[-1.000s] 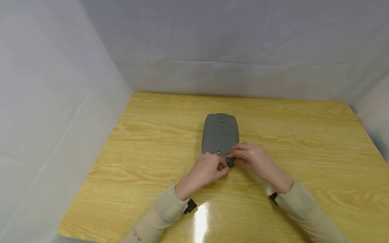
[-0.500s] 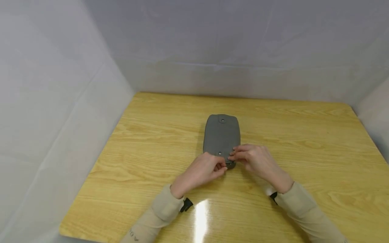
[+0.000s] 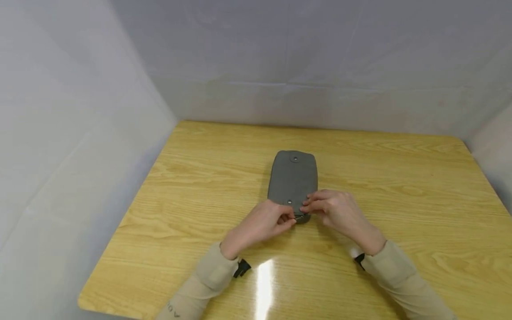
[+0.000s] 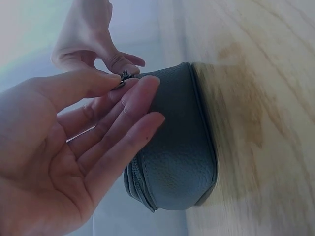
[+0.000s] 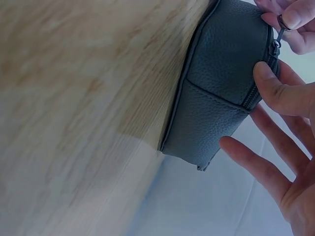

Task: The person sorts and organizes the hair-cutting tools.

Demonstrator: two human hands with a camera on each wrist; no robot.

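White draped walls on three sides, a varnished wooden table [image 3: 200, 191] with a glare patch near its front edge; that is all I have around the work. From my remote seat I read the left hand [image 3: 262, 222] as pinching the small metal zipper pull [image 4: 121, 78] between thumb and forefinger, the other fingers lying fairly straight along the end of the grey pouch [image 3: 293, 182]. The right hand [image 3: 336, 211] has its thumb [image 5: 275, 91] pressed on the leather right by the zipper line, with the remaining fingers spread and relaxed, gripping nothing that I can see. The pouch lies flat at mid-table, long axis pointing away from the person, its near end tucked between both hands, two snap studs [image 3: 295, 158] showing on its top face. My worry: the pull is tiny and held only by fingertips, so it may slip out if tugged at an angle. The right hand braces with a single thumb; on this glossy top the pouch may slide or twist towards the left hand instead of the slider travelling. The zipper bends round the pouch's corner, where I judge a slider likeliest to snag on the leather edge.
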